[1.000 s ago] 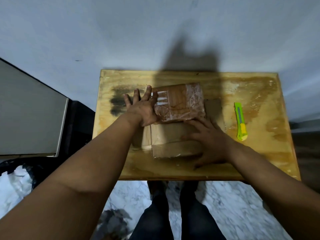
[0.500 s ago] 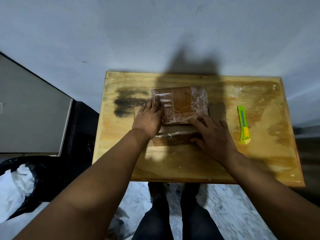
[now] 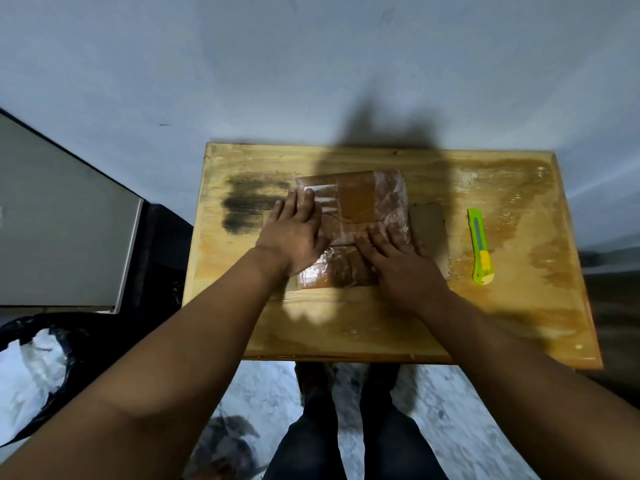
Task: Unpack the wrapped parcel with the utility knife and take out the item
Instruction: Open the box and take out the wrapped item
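- Lower centre of the frame: the person's legs in dark trousers (image 3: 341,441) stand on a pale marbled floor (image 3: 457,427).
- Lower left: a black bag (image 3: 52,344) with white contents lies on the floor, and a grey cabinet (image 3: 59,233) sits above it at the left edge.
- Both bare forearms reach from the bottom corners toward the middle of the frame, over a yellowish wooden table (image 3: 381,330).
- Left hand (image 3: 294,233): lies palm down with fingers straight and close together, flat on the left part of the wrapped parcel (image 3: 360,202). It grasps nothing.
- Right hand (image 3: 398,261): lies palm down with fingers extended, fingertips pressing on the parcel's lower right area. Nothing is gripped.
- The parcel is a brown package under clear shiny plastic film, lying flat at the centre of the table and partly covered by both hands. A lower wrapped section shows between the wrists.
- A flat piece of brown cardboard (image 3: 429,230) lies under and just to the right of the parcel.
- Utility knife (image 3: 479,245): lime green with a yellow end, lies on the table right of centre, lengthwise up the frame, apart from the cardboard and from both hands.
- A dark smudge (image 3: 249,209) marks the tabletop left of the parcel.
- Upper frame: a plain pale wall (image 3: 311,64) carries a dark shadow above the table's far edge.
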`<state>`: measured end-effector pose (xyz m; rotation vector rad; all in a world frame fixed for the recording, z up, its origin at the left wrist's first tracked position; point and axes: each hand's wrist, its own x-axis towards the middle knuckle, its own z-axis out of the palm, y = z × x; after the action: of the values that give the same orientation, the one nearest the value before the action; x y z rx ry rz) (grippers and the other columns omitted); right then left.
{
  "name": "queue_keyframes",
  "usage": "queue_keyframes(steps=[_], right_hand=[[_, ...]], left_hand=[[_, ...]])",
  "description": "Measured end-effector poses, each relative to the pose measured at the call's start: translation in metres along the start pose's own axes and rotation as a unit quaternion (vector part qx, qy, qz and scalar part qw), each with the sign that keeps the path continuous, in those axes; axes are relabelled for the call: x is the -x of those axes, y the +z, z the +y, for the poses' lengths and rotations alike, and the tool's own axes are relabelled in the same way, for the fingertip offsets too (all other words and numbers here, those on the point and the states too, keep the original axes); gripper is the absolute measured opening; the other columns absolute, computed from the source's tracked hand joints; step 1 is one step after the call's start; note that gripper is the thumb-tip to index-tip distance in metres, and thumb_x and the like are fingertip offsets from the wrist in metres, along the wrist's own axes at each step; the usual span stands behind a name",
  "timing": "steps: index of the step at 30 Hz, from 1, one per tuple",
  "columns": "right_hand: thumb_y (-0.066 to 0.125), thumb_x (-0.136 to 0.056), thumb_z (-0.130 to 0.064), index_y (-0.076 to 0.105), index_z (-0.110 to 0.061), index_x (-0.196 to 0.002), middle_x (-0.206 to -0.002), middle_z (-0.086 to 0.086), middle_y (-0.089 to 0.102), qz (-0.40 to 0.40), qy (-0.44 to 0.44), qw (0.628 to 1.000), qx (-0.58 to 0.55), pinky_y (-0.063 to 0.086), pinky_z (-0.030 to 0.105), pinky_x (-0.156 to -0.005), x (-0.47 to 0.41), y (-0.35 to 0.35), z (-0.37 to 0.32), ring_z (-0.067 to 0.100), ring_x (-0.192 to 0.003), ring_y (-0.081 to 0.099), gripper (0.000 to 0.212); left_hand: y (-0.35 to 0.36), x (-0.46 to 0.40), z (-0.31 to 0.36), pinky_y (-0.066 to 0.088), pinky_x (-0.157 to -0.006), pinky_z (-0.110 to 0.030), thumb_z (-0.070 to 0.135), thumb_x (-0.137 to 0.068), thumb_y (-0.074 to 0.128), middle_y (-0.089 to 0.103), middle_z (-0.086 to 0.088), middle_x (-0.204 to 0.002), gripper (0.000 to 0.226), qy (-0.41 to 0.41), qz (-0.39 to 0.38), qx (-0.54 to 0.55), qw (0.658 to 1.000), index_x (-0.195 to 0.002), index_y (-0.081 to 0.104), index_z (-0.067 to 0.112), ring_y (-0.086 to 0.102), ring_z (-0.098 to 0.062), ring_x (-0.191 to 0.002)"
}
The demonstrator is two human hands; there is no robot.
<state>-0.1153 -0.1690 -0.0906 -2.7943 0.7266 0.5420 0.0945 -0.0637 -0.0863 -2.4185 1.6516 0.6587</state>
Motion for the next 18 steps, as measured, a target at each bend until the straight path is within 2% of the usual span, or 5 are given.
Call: queue_keyframes(steps=[5, 7, 12, 15, 18], right_hand=[[0.017, -0.103, -0.035, -0.018, -0.026, -0.151, -0.163, -0.005, -0.005, -0.037, 0.015, 0.999, -0.002, -0.009, 0.048, -0.117, -0.005, -0.01, 0.0, 0.018, -0.15, -0.007, 0.06], [0.021, -0.104, -0.035, -0.017, -0.023, -0.152, -0.163, -0.002, 0.005, -0.025, 0.006, 0.999, -0.028, -0.004, 0.045, -0.118, -0.007, -0.012, 0.004, 0.018, -0.151, -0.001, 0.063], [0.045, -0.099, -0.036, -0.007, -0.023, -0.154, -0.162, 0.01, 0.013, -0.001, -0.003, 0.995, -0.105, 0.008, 0.039, -0.12, -0.009, -0.013, 0.009, 0.022, -0.15, 0.011, 0.077], [0.058, -0.092, -0.029, 0.011, -0.027, -0.154, -0.157, 0.004, 0.03, 0.065, -0.005, 0.98, -0.187, 0.029, 0.041, -0.115, -0.002, -0.009, 0.012, 0.024, -0.142, 0.033, 0.078], [0.061, -0.085, -0.02, 0.036, -0.017, -0.146, -0.146, 0.01, 0.044, 0.199, 0.109, 0.95, -0.213, 0.042, 0.041, -0.103, 0.016, 0.0, 0.025, 0.031, -0.126, 0.046, 0.066]], left_hand=[[0.019, 0.019, 0.036, -0.016, -0.12, -0.05, 0.046, -0.105, 0.022, -0.018, -0.01, -0.166, 0.068, 0.053, 0.056, -0.056, 0.995, -0.159, -0.002, 0.014, -0.025, -0.036, -0.149], [0.032, 0.024, 0.052, -0.01, -0.124, -0.051, 0.047, -0.105, 0.02, -0.018, -0.011, -0.166, 0.069, 0.076, 0.035, -0.045, 0.995, -0.158, -0.008, 0.013, -0.024, -0.032, -0.15], [0.047, 0.02, 0.067, -0.013, -0.123, -0.044, 0.053, -0.104, 0.014, -0.024, -0.004, -0.165, 0.071, 0.011, 0.016, 0.01, 1.0, -0.156, -0.019, 0.019, -0.033, -0.025, -0.147], [0.046, 0.019, 0.066, -0.012, -0.123, -0.044, 0.053, -0.103, 0.015, -0.026, -0.002, -0.164, 0.07, 0.011, 0.012, 0.022, 1.0, -0.157, -0.019, 0.023, -0.033, -0.024, -0.147], [0.048, 0.016, 0.069, -0.009, -0.124, -0.045, 0.053, -0.103, 0.016, -0.026, -0.002, -0.164, 0.07, 0.002, 0.014, 0.037, 0.999, -0.158, -0.016, 0.024, -0.032, -0.023, -0.148]])
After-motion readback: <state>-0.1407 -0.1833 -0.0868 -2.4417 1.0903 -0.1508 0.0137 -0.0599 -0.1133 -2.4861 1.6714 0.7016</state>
